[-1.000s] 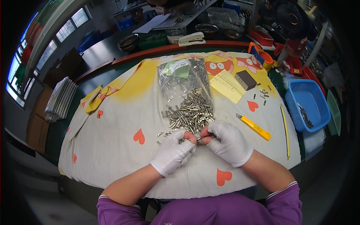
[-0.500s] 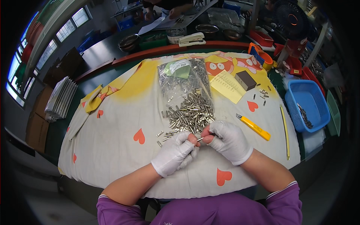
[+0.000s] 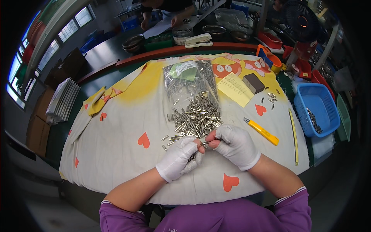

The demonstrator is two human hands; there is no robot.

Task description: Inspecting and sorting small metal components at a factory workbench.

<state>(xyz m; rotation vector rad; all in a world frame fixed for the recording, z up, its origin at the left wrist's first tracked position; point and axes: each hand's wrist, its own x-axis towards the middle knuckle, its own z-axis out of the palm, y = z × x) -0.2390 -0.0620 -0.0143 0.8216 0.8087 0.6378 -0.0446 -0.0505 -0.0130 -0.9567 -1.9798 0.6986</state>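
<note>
The white-gloved left hand (image 3: 179,158) and white-gloved right hand (image 3: 236,147) pinch a small, slim, silvery metal piece (image 3: 204,142) between bare fingertips, just on the wearer's side of the heap of loose silvery metal parts (image 3: 198,116). Light pressure and steady wrists should keep it from slipping.

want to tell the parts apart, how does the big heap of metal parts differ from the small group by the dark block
The big heap has many pieces piled over each other; the small group has far fewer, loosely spread. The big heap meets the clear bag; the small group lies near the dark block. Both are small metal pieces.
</note>
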